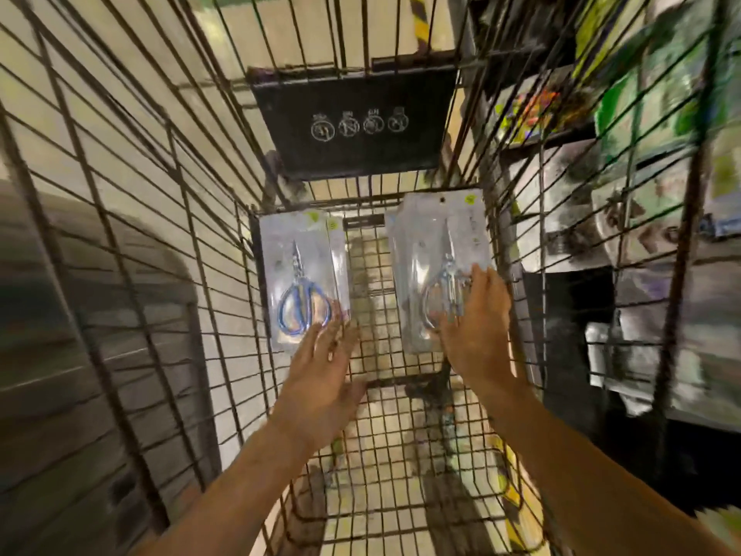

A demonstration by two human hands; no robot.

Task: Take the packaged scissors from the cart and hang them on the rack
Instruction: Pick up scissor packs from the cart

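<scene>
Two clear blister packs of blue-handled scissors lie on the floor of a wire shopping cart (373,282). The left pack (300,274) lies flat near the cart's left wall. My left hand (324,379) reaches to its lower edge with fingers spread and straight, fingertips at the pack. The right pack (433,258) sits by the right wall, its near end covered by my right hand (477,327). My right fingers curl over its lower right part and seem to hold it; motion blur softens the detail.
The cart's wire walls (160,234) rise steeply on both sides. A black fold-down panel (357,122) with white icons hangs at the far end. Store shelves (641,194) with packaged goods stand to the right, outside the cart.
</scene>
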